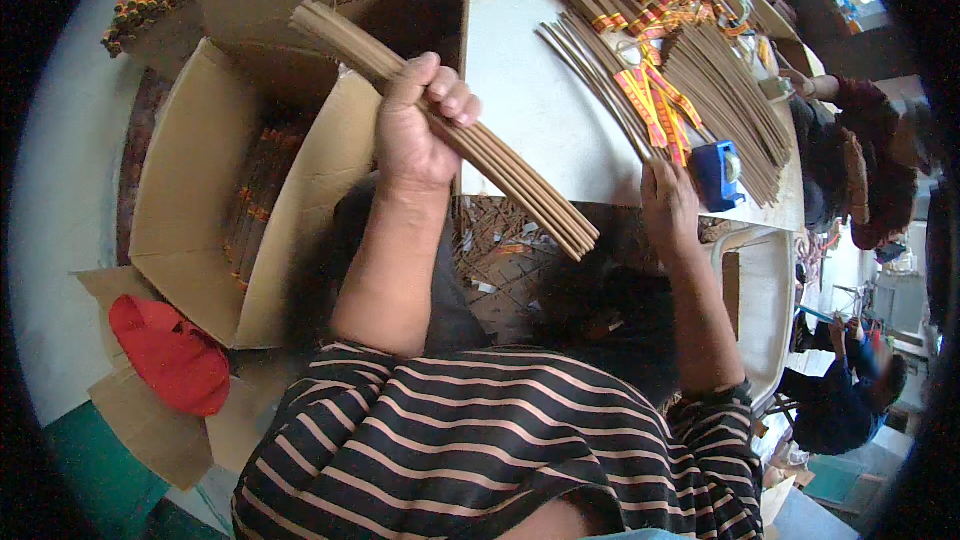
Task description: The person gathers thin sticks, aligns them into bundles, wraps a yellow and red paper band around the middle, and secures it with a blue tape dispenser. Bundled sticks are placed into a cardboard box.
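Left hand (pixel 420 125)'s wrapped tight round a bundle of brown sticks (pixel 515 180) up at 11 o'clock, right hand (pixel 670 205)'s pinched narrow by some dark sticks (pixel 603 98) around 2:30, can't tell if it's gripping. Open cardboard box (pixel 185 175) at 9:30 has banded stick bundles (pixel 262 195) inside, and the blue tape dispenser (pixel 711 178) at 2:30 holds a roll (pixel 733 167)

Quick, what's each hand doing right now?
Left hand: closed around a bundle of brown sticks.
Right hand: at the loose sticks' ends; grip can't be told.
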Demonstrator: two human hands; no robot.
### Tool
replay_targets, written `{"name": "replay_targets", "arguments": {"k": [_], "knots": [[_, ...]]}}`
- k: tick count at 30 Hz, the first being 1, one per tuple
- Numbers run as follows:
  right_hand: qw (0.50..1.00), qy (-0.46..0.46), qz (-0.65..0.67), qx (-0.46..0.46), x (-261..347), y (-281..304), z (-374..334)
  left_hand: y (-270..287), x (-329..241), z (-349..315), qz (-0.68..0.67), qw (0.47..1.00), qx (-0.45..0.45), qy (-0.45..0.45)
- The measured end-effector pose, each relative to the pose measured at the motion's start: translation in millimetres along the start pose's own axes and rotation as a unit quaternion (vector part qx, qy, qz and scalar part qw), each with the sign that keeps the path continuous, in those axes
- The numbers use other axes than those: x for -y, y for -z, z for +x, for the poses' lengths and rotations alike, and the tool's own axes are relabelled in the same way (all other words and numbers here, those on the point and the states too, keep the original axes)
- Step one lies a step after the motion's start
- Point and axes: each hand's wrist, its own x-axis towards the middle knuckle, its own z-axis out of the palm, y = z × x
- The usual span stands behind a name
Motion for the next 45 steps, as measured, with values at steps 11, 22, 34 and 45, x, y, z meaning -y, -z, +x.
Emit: {"name": "replay_targets", "arguments": {"k": [11,22,34,45], "knots": [[0.989,-0.018,0.140,-0.031,52,20,27,-10,16,-9,-0.009,0.996,0.062,0.064],[0.920,-0.130,0.270,0.254,149,32,-16,-19,36,-20,0.147,0.988,-0.007,0.053],[0.928,-0.105,0.265,0.240,148,25,-17,-18,47,-29,0.133,0.988,-0.040,0.061],[0.888,-0.085,0.416,0.175,130,43,-16,-13,40,-26,0.098,0.992,-0.047,0.062]]}}
